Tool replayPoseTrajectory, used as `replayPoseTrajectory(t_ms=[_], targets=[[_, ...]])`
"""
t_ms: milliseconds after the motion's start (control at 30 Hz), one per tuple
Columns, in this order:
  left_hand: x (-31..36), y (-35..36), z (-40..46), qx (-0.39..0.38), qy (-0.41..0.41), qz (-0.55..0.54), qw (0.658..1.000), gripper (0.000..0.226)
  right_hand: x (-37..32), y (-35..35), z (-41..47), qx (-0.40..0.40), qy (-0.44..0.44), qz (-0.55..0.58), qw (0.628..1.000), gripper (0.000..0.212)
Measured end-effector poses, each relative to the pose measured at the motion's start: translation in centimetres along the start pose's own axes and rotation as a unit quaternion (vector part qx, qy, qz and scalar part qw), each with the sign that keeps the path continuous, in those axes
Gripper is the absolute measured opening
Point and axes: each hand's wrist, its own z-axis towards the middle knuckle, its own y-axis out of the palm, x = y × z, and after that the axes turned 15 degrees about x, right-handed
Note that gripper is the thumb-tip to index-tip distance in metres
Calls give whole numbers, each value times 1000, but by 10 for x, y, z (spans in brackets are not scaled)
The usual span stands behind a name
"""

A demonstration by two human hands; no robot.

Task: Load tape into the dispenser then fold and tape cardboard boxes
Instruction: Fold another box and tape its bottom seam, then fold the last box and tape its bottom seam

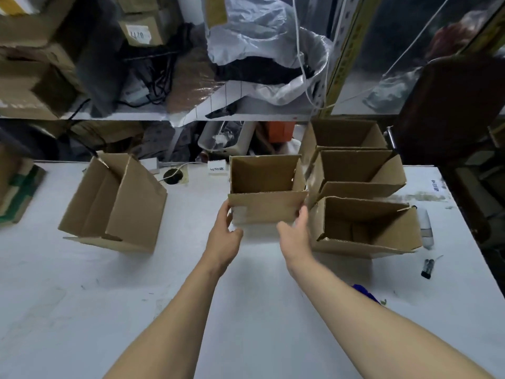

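An open-topped cardboard box (pixel 266 206) stands upright at the middle of the white table (pixel 136 296). My left hand (pixel 225 236) touches its lower left corner with fingers spread. My right hand (pixel 296 233) rests against its lower right corner, fingers apart. Neither hand is closed around it. To its right stand three more open boxes in a column: near (pixel 366 242), middle (pixel 358 173) and far (pixel 344 135). Another open box (pixel 114 203) stands tilted at the left. No tape dispenser is clearly visible.
A black marker-like object (pixel 427 268) and a white bottle (pixel 425 227) lie by the table's right edge. Something blue (pixel 364 292) peeks from behind my right forearm. Flat cardboard (pixel 16 192) sits at the far left. Cluttered shelves with cartons and plastic bags rise behind.
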Motion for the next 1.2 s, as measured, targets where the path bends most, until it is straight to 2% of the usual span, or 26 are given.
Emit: replayPoseTrajectory(t_ms=[233, 433, 533, 633, 700, 767, 933, 1100, 1200], targets=[[14, 18, 41, -20, 11, -1, 1000, 89, -9, 21, 47, 43, 27, 22, 998, 81], [12, 16, 39, -29, 22, 7, 999, 88, 0, 16, 49, 26, 18, -2, 999, 83], [11, 12, 29, -5, 15, 4, 1000, 84, 2, 14, 43, 28, 19, -17, 999, 83], [-1, 3, 6, 19, -15, -5, 1000, 68, 15, 10, 25, 20, 41, -61, 997, 68], [-20, -11, -18, 32, -32, 11, 999, 51, 26, 7, 9, 11, 54, -112, 992, 41], [-47, -29, -41, 54, -47, 36, 997, 36, 32, 9, -12, -30, 72, -121, 990, 23], [-110, -76, -87, 134, -133, 90, 978, 23, 47, 34, -49, -170, 25, -196, 965, 31], [-122, -121, -81, 215, -174, 59, 959, 27, 31, 109, -59, -286, -76, -253, 921, 29], [-106, -146, -53, 262, -175, 10, 949, 44, 4, 174, -54, -326, -145, -234, 904, 44]])
